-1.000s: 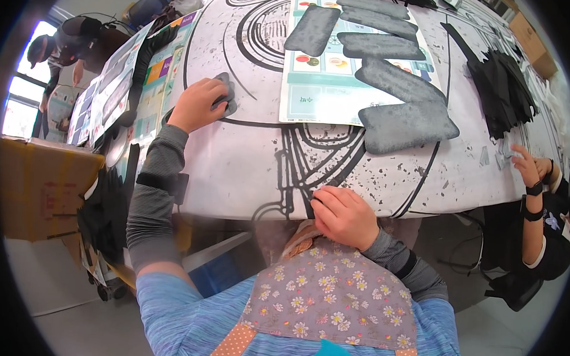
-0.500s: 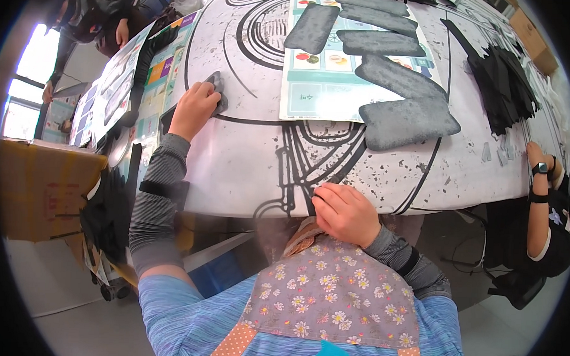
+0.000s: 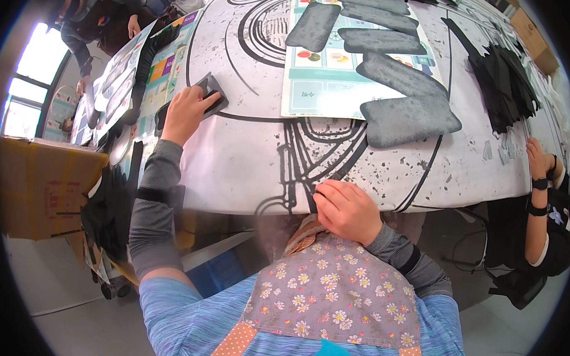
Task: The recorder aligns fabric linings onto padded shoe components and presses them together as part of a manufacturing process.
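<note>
Over the left part of the table, my left hand [image 3: 184, 114] has its fingers closed around a dark flat piece [image 3: 212, 92] with a shiny face. Another black piece [image 3: 162, 120] shows beside that hand, partly covered by it. My right hand [image 3: 348, 210] rests at the front table edge, fingers curled together; what they may hold is hidden. Grey mottled rounded-rectangular fabric pieces [image 3: 412, 121] lie ahead of it, several of them overlapping a printed sheet [image 3: 319, 94] with coloured pictures.
A bundle of black strips [image 3: 505, 85] lies at the right of the patterned table cover [image 3: 248, 158]. Another person's hand [image 3: 537, 158] touches the right edge. At far left, a person handles sheets near a cardboard box [image 3: 52, 189].
My left hand has shifted slightly left and down, and the dark piece has turned to show more of its face. My right hand stays put. The co-worker at far left has moved their arms.
</note>
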Tool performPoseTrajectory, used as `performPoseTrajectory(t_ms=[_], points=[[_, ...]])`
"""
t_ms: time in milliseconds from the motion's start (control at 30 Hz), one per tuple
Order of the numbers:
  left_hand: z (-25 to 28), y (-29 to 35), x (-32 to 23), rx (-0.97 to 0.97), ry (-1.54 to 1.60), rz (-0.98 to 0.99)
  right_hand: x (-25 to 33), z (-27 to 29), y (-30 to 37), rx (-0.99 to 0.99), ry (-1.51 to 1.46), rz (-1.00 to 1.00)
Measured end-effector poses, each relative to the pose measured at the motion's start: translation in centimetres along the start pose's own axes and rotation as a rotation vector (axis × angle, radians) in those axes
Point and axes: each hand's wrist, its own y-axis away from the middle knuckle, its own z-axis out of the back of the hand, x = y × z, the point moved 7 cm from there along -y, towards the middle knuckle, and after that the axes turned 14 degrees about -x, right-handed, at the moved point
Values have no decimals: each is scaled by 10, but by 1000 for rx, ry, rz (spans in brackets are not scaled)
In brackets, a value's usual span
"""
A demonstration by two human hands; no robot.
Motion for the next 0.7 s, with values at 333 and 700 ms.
performPoseTrajectory(t_ms=[333,700], points=[[-6,18,17,-133,83,197,0,-1,1,13,-16,-22],[22,19,27,-366,215,469,-8,-1,-9,11,-178,-174]])
